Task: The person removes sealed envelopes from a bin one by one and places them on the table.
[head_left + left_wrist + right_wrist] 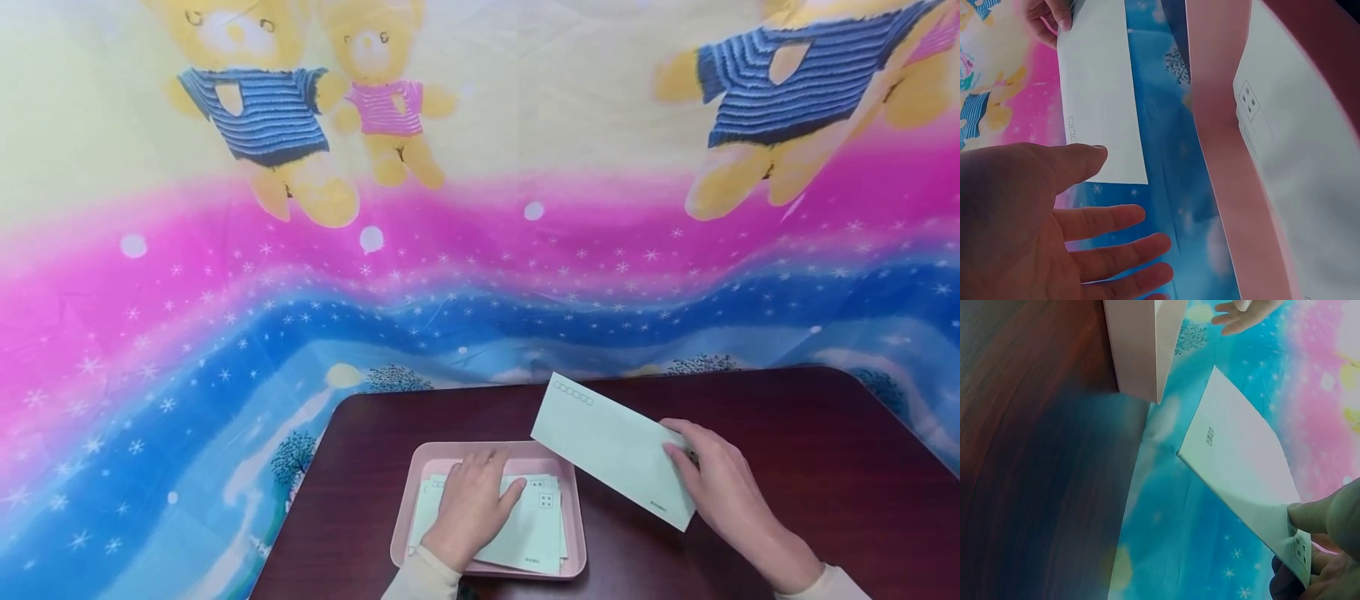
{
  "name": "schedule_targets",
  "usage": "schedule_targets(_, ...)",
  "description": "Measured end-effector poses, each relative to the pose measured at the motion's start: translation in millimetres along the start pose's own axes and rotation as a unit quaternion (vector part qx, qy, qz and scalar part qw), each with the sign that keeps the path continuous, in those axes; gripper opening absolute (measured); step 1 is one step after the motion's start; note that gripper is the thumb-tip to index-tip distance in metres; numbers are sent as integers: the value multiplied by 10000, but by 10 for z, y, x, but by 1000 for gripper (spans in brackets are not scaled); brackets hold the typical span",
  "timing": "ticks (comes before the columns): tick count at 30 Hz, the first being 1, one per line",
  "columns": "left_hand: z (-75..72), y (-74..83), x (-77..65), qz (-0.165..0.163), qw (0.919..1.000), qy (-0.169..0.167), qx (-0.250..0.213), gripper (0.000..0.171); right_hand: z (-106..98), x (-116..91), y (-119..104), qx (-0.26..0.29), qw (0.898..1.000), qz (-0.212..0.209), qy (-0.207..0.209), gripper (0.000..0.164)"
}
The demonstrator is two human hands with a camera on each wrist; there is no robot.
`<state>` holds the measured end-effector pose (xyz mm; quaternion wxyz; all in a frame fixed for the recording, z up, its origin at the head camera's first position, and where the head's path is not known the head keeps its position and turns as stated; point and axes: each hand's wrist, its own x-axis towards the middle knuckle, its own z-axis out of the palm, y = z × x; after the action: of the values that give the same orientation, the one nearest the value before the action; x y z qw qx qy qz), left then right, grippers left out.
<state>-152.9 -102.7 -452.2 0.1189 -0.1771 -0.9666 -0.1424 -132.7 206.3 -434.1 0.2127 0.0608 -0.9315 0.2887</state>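
My right hand (716,475) pinches a white envelope (615,450) near its right end, thumb on the printed face. The envelope is tilted above the table, its far corner close to the tray's back right corner. In the right wrist view the thumb (1319,515) presses the envelope (1241,465) by its stamp box. My left hand (474,504) is over a pink tray (577,533) of stacked envelopes (525,533). Its fingers are spread and fairly straight in the left wrist view, with nothing between thumb (1079,164) and fingers.
A dark reddish-brown table (810,433) bears the tray toward its front left. Behind it hangs a cloth (480,233) printed with teddy bears, snowflakes and pink and blue bands, reaching down to the table's back edge.
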Motion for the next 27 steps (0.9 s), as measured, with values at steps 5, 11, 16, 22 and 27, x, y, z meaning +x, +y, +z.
schedule_targets(5, 5, 48, 18, 36, 9999, -113, 71, 45, -43, -26, 85, -59, 10000, 40, -11, 33)
schedule_targets(11, 29, 105, 20, 99, 9996, -193, 182, 44, -87, -77, 198, -80, 9999, 73, 42, 33)
schedule_targets(16, 72, 146, 27, 114, 9994, -281, 154, 43, -113, -122, 292, -158, 9997, 176, -80, 33)
schedule_targets(22, 109, 198, 39, 194, 9992, -279, 228, 42, -153, -148, 395, -262, 9989, 303, -234, 34)
schedule_targets(27, 126, 243, 66, 290, 9990, -180, 295, 42, -199, -140, 466, -350, 9984, 388, -234, 34)
